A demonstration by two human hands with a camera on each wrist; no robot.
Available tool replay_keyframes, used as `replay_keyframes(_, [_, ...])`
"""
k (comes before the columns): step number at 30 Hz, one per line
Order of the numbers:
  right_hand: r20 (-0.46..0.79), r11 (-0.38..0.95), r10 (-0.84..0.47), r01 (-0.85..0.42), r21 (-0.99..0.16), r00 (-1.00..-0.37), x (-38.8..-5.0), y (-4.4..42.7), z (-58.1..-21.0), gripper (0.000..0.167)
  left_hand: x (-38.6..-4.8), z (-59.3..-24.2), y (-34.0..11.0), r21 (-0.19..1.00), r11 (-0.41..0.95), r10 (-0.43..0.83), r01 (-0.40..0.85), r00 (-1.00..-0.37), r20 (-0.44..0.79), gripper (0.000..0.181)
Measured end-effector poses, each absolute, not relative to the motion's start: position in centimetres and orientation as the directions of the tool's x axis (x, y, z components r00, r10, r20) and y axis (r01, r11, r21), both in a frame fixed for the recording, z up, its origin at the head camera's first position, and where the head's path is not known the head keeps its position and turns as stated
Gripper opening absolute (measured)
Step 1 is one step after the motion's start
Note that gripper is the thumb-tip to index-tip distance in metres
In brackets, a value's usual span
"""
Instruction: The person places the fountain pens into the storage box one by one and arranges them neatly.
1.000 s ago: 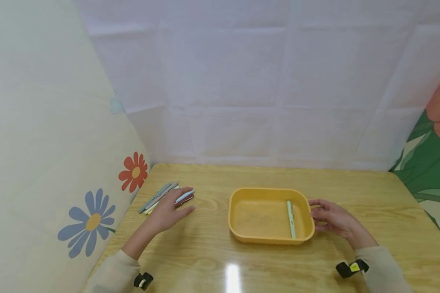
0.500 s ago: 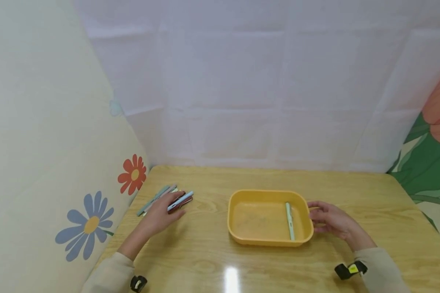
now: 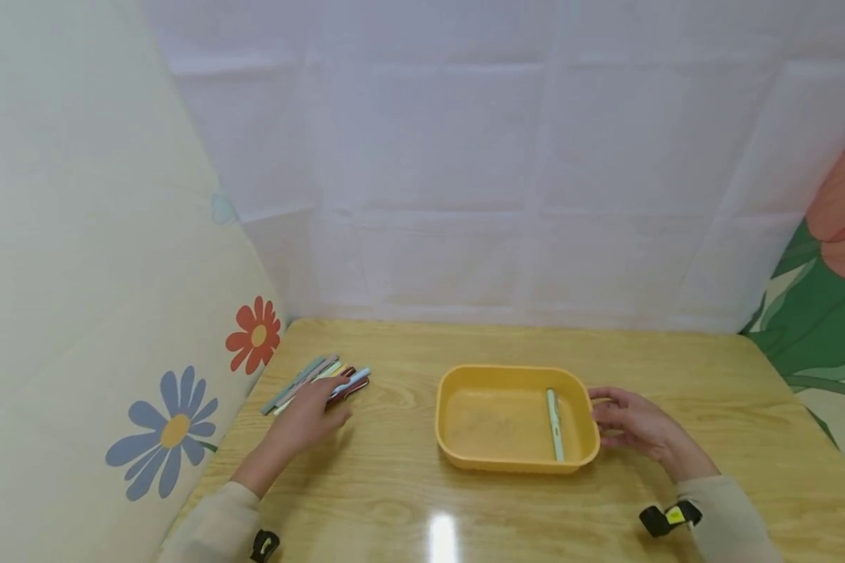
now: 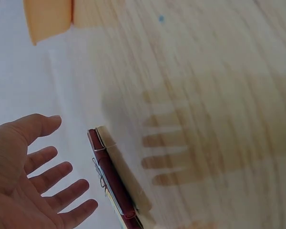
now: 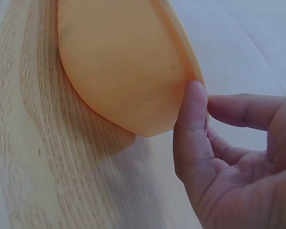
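Observation:
My left hand [image 3: 304, 422] hovers at the pile of pens [image 3: 297, 383] on the left of the table, its fingers spread and over part of them. In the left wrist view the fingers of that hand [image 4: 33, 176] hold nothing, beside a dark red pen [image 4: 112, 179]. A yellow tray [image 3: 493, 463] stands right of centre with one pale green pen [image 3: 555, 424] lying in its right part. My right hand [image 3: 644, 428] touches the tray's right end; in the right wrist view fingertips [image 5: 196, 95] rest against the tray wall [image 5: 128, 71].
The wooden table [image 3: 394, 500] reaches back to a white cloth [image 3: 422, 195]. A flower-patterned cloth [image 3: 176, 430] hangs at the left, another with large leaves [image 3: 831, 313] at the right. Bare table lies between the pens and the tray.
My left hand has drawn slightly left and back toward me, uncovering more of the pens. The light blue pen has shifted a little. My right hand has stayed at the tray.

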State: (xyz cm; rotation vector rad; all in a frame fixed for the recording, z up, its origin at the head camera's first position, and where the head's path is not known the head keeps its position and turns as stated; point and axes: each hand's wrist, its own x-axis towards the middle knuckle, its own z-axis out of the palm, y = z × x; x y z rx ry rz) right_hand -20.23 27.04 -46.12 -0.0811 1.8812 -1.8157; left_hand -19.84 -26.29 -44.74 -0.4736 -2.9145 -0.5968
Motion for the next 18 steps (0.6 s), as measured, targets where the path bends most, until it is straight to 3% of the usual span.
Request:
replay_keyframes(7, [-0.312,0.081,-0.396,0.306,-0.949,-0.863,-20.18,27.13,-46.20,0.046,-19.89,-45.16,-26.14,0.330,0.901,0.245,0.281,-0.958,0.145,0.050])
replay_keyframes(18, [-0.319,0.090,-0.387,0.309,-0.947,-0.865,-20.13,26.99,-45.93,0.052,-20.04,-45.66,-25.94,0.298,0.919,0.231,0.257,-0.965,0.121,0.049])
